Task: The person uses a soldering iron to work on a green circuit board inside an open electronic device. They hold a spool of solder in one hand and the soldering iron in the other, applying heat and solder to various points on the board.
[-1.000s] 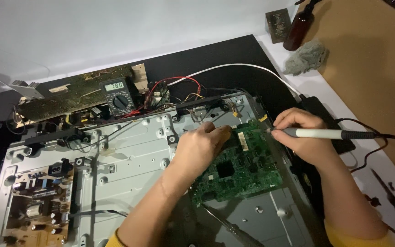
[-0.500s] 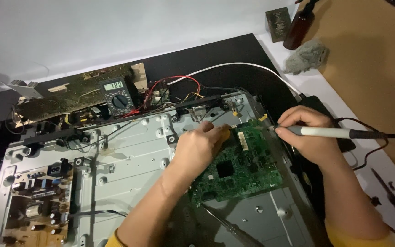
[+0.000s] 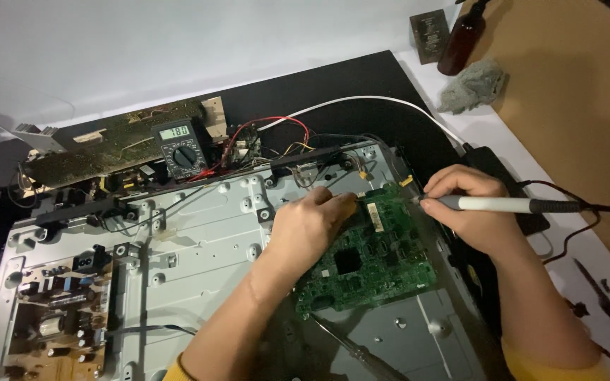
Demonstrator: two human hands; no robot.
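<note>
A green circuit board lies on the grey metal back panel of an opened flat screen. My left hand rests on the board's upper left corner, fingers pinched at a small connector; what it grips is too small to tell. My right hand holds a white pen-shaped soldering iron with a dark cable, its tip touching the board's top edge.
A multimeter with red and black leads stands behind the panel beside a long bare board. A brown power board sits at the lower left. A screwdriver lies below the green board. A brown bottle and grey cloth are at the back right.
Both hands have stayed at the board's top edge. The iron's tip has shifted only slightly.
</note>
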